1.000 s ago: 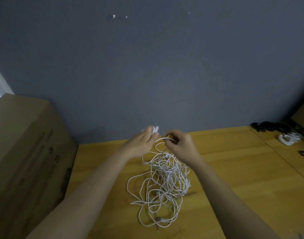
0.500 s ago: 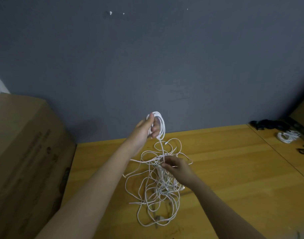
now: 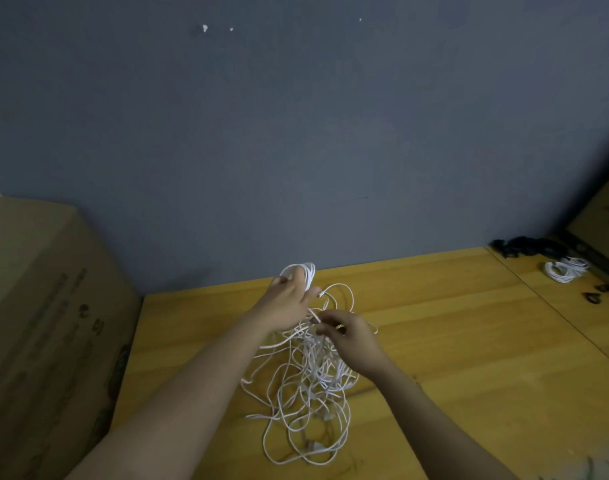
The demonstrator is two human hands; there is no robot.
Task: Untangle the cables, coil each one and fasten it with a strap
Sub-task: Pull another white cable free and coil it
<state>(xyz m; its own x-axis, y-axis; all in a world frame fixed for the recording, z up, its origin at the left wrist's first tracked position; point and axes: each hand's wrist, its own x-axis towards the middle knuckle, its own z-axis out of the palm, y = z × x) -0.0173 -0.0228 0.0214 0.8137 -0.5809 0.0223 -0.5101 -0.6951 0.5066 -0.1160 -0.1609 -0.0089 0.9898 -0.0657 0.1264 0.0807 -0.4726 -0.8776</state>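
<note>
Cables point(image 3: 306, 382), white and tangled in one loose heap, are seen on the wooden table point(image 3: 469, 358), and every place below is given relative to that heap. To its left, a large cardboard box point(image 3: 47, 323) is stood against the grey wall point(image 3: 296, 116). Above the heap's far left edge, the left hand point(image 3: 285, 303) is raised, and a small finished coil point(image 3: 301, 273) of white cable is gripped in its curled fingers. Directly over the heap's top, a strand is pinched by the right hand point(image 3: 348, 336). Well to the right of the heap, a coiled white cable point(image 3: 564, 270) is laid beside a pile of black straps point(image 3: 524, 245).
</note>
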